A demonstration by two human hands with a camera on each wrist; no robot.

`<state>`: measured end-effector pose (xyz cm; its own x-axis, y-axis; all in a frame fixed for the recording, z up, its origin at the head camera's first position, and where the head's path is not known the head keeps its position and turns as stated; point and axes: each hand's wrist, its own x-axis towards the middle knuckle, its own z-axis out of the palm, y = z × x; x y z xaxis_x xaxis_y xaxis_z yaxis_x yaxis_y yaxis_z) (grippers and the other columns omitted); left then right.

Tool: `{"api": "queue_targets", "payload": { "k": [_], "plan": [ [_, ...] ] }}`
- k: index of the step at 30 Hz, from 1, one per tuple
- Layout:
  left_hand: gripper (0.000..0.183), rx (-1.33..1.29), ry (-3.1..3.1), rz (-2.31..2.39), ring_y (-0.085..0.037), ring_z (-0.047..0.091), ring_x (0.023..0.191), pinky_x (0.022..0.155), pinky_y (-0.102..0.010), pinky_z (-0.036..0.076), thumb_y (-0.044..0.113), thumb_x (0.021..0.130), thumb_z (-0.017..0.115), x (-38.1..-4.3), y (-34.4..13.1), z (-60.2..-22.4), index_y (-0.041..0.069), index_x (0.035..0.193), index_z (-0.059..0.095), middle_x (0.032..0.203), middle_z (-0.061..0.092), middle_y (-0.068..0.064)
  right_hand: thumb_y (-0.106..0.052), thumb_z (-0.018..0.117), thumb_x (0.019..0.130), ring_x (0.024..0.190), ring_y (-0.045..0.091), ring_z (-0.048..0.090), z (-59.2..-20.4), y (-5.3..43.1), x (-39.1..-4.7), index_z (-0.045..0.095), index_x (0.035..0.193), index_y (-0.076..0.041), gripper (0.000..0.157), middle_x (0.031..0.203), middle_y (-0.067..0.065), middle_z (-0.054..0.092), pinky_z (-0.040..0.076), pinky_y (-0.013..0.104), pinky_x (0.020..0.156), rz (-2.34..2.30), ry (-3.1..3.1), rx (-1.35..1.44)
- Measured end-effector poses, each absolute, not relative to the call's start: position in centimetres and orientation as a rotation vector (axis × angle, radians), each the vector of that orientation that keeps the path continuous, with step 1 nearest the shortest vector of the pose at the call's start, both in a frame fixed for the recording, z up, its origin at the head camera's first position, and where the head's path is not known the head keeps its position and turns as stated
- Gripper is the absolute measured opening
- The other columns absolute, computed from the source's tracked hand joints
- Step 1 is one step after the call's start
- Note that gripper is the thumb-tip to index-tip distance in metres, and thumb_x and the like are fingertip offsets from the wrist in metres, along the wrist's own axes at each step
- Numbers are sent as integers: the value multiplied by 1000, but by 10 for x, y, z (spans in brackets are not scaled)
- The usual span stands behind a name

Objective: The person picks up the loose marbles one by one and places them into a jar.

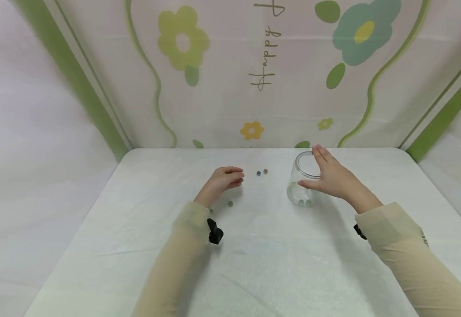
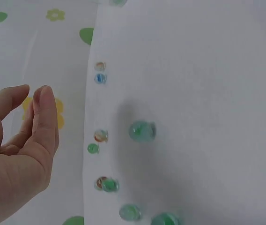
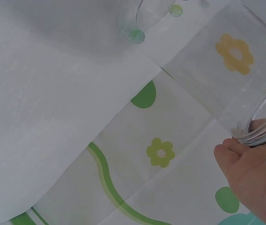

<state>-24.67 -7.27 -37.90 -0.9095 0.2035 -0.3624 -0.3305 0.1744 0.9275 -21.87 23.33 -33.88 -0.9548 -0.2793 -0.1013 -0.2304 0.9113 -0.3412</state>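
Here's the left hand (image 1: 225, 180) with its cuff (image 1: 190, 219) low over the surface (image 1: 270, 268): a careless brush of that sleeve could set the half-hidden marble (image 1: 211, 211) and the green marble (image 1: 230, 204) rolling, and a hasty pinch might squirt the blue marble (image 1: 258, 173) away! Across to the right, should the right hand (image 1: 335, 178) slip on smooth glass, the glass jar (image 1: 293, 187) could tip and spill. So, the placings: the green marble lies on the near side of the left fingers, which bend towards a thumb held apart, nothing seen between. Just right of their tips sit the blue marble and the brown marble (image 1: 265, 171), side by side. Farther right, the right fingers grip the jar's mouth, thumb on the near side; the jar's marbles (image 1: 301, 203) lie below that thumb.
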Motion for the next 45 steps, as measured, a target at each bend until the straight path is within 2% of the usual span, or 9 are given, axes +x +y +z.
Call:
{"api": "queue_targets", "payload": {
  "k": [11,19,25,28,33,40,45],
  "plan": [
    [39,-142,2191,1635,-24,57,118,104,-32,49,15,99,52,-239,-137,-396,-2,133,50,137,52,-18,-59,63,83,147,41,3,-338,232,-219,-1,152,1,112,161,20,-3,19,65,114,-517,2932,-387],
    [38,-195,2214,1584,-6,62,90,92,-22,53,14,97,56,-236,-168,-411,-4,130,52,123,58,-15,-59,62,83,147,41,3,-336,231,-219,-2,152,1,112,160,21,-3,19,65,114,-490,2933,-383],
    [38,-182,2223,1553,-1,61,80,80,-15,53,15,96,58,-236,-172,-414,-5,129,54,107,65,-7,-59,63,83,147,42,4,-338,233,-219,-2,152,1,112,160,21,-3,20,66,113,-497,2936,-368],
    [38,-163,2249,1511,-1,62,82,83,-17,53,16,95,58,-236,-171,-414,-3,128,55,109,66,-8,-60,62,83,147,42,3,-338,234,-220,-3,152,0,112,160,21,-3,19,65,114,-495,2930,-362],
    [38,-135,2292,1426,-8,62,94,94,-26,52,19,94,59,-237,-167,-415,1,127,57,123,63,-14,-59,62,84,147,42,4,-338,233,-219,-3,152,1,112,160,22,-4,18,65,114,-501,2922,-368],
    [38,-115,2297,1381,-17,63,104,96,-30,52,18,95,59,-236,-165,-418,0,127,56,126,60,-17,-62,60,84,147,43,4,-338,231,-219,-4,152,0,112,160,22,-5,19,65,114,-481,2917,-368],
    [38,-108,2327,1338,-18,63,103,94,-29,52,19,93,62,-237,-163,-421,1,127,57,126,62,-16,-62,60,84,147,42,3,-338,231,-219,-4,152,0,112,160,22,-4,19,65,114,-481,2918,-365]
  ]
}}
